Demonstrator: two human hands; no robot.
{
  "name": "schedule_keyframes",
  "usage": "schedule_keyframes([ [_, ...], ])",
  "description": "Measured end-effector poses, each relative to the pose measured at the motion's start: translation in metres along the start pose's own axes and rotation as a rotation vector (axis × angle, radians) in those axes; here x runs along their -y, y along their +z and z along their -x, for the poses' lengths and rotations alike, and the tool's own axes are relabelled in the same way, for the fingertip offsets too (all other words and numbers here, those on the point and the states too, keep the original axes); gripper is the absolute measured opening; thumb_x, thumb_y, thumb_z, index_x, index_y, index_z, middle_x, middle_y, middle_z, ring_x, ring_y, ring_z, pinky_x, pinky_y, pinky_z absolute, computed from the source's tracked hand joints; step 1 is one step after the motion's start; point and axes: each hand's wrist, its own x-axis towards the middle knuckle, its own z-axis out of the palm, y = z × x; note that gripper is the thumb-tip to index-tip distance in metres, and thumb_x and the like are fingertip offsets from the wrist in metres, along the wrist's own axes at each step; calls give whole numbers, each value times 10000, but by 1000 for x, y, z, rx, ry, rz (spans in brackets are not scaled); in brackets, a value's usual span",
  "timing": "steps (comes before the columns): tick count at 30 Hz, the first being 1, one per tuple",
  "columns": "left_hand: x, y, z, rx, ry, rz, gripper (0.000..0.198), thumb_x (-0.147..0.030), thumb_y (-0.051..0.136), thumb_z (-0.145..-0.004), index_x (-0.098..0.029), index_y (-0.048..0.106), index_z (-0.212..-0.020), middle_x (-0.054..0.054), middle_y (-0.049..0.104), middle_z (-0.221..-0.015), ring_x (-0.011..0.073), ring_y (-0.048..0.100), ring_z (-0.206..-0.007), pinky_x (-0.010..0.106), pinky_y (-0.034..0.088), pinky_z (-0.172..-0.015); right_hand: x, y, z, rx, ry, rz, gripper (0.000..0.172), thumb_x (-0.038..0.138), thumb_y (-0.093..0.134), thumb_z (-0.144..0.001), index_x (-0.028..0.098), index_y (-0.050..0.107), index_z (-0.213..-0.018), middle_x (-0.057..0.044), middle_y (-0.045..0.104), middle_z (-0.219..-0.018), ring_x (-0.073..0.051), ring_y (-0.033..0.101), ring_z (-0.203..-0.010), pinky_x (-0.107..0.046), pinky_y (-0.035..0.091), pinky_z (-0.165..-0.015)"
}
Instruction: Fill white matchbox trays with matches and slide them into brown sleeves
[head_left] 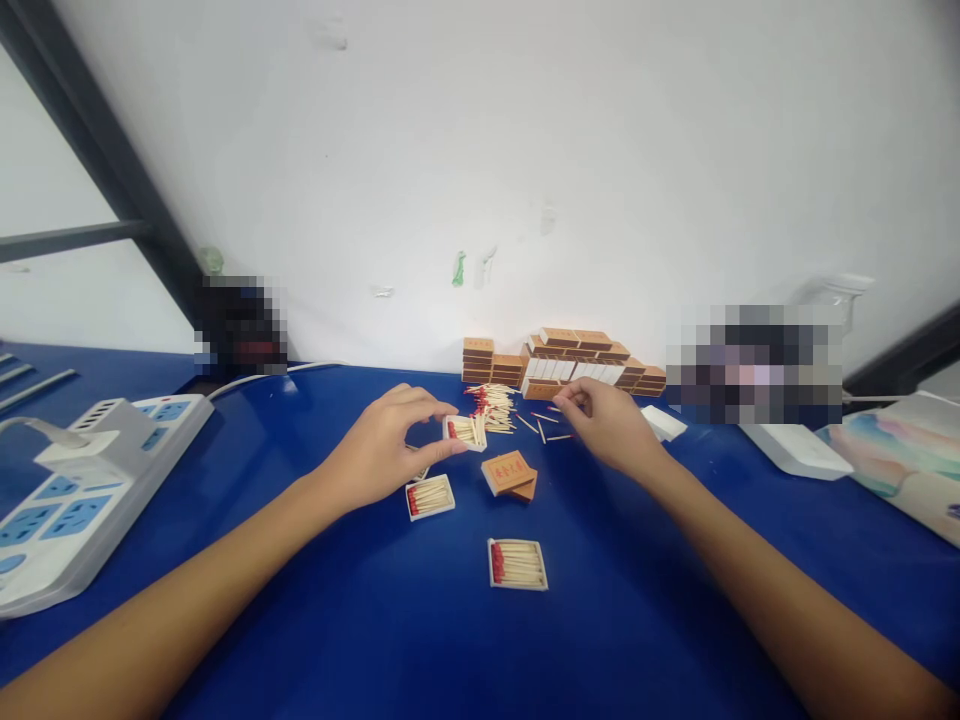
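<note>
My left hand (394,440) grips a white matchbox tray (474,446) between thumb and fingers; red-headed matches lie inside it. My right hand (600,420) is closed in a pinch above a few scattered matches (541,431); whatever is between its fingertips is too small to make out. A heap of loose matches (495,405) lies between the hands. Below my left hand sits a filled tray (430,497), with another partly hidden behind the hand. A third filled tray (518,564) lies nearer to me. Two orange matchbox sleeves (508,472) overlap in the middle.
Several matchboxes (577,340) are stacked against the wall (480,150). A white empty tray (664,423) lies right of my right hand. A large power strip (97,490) with a plugged-in adapter takes up the left of the blue table (375,620). Blurred-out objects stand at both sides.
</note>
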Motion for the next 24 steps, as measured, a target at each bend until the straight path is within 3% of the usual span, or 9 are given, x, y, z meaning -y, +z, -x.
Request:
schedule_keyframes([
  [5,0,0,0,4,1,-1,324,-459,749,-944,-238,749,-1182,35,731,-986,203,624,-933,353,522,-809,-8,-2,2,74,45,52,120,276,604,-941,199,676,-882,-47,741,-850,-187,646,-740,-296,408,-654],
  [13,-2,-1,0,9,0,-4,321,-463,739,-950,-239,750,-1181,40,730,-988,209,627,-928,362,524,-816,-19,-18,3,231,-18,98,123,289,662,-898,211,729,-830,-55,753,-871,-197,665,-764,-288,436,-648],
  [18,-3,-1,0,17,-14,-7,321,-473,726,-957,-246,753,-1182,47,736,-1004,215,631,-940,368,531,-820,-23,-15,2,270,-17,112,151,265,637,-909,202,700,-786,-55,740,-764,-186,649,-660,-287,420,-587],
  [24,-3,-1,-1,7,-10,1,325,-473,733,-953,-242,751,-1182,44,736,-997,212,629,-939,362,530,-816,-11,-15,3,239,14,128,241,327,572,-973,201,682,-799,-76,758,-839,-215,680,-743,-305,430,-628],
])
